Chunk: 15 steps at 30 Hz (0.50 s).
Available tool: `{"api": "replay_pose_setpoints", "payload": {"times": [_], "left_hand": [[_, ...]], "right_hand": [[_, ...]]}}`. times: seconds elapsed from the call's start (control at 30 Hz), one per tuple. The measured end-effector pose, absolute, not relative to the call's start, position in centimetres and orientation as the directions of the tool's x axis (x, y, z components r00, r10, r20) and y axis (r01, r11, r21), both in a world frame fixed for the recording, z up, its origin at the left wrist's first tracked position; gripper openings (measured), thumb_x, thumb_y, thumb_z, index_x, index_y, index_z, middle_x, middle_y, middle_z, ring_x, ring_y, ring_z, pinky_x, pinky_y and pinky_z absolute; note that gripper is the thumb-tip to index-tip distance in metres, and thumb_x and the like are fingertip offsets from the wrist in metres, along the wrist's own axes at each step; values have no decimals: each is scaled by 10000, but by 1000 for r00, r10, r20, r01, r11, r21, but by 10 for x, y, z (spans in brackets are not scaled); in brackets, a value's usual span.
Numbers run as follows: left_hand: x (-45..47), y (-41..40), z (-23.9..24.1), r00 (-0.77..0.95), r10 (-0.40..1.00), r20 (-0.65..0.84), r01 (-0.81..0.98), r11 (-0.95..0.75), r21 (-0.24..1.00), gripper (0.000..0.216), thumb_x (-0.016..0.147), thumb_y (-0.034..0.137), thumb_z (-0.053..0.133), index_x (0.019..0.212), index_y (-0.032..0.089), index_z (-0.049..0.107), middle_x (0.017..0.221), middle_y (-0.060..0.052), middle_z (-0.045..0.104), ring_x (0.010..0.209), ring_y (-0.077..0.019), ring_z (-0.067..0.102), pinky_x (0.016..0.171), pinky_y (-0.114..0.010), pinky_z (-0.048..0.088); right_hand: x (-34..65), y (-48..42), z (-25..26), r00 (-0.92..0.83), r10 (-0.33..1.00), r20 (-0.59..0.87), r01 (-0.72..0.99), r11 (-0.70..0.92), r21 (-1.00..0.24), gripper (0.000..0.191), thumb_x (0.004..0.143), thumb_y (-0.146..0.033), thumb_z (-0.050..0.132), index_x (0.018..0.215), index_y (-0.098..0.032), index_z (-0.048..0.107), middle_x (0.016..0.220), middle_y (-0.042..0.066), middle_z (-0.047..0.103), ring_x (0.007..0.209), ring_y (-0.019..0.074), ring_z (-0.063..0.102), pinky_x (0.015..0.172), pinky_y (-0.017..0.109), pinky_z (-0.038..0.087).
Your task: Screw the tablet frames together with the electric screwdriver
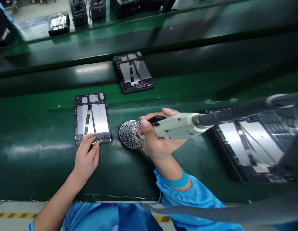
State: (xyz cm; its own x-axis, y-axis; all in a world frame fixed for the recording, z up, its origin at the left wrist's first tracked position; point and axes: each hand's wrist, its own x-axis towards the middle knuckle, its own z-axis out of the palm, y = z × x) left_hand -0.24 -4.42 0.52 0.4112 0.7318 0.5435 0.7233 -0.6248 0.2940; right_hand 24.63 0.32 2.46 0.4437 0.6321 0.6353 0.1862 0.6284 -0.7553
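Note:
My right hand (156,138) is closed around a pale electric screwdriver (178,125), whose tip points down at a round perforated metal screw dish (130,134). My left hand (86,157) rests its fingertips, pinched together, on the near edge of an open tablet chassis (92,117) lying on the green conveyor belt (43,150). The chassis shows silver plates and a dark flex strip. Whether a screw sits between the left fingers is too small to see.
A second open chassis (134,72) lies farther back on the belt. A larger one (250,144) sits at the right under the screwdriver's cable arm. Across the line stand a device (58,24) and dark fixtures (87,11).

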Motion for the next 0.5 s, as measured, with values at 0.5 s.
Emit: {"api": "replay_pose_setpoints", "payload": {"times": [0.5], "left_hand": [[-4,-55,4,426,757,495,816,-558,151,215,1028,102,643,1221,143,728,1193,-160,758,1252,-342,718,1035,-507,678]], "right_hand": [[251,-3,19,480,682,552,164,548,-820,486,853,-243,904,1274,-311,673,855,-36,792,524,163,676,542,354,612]]}}
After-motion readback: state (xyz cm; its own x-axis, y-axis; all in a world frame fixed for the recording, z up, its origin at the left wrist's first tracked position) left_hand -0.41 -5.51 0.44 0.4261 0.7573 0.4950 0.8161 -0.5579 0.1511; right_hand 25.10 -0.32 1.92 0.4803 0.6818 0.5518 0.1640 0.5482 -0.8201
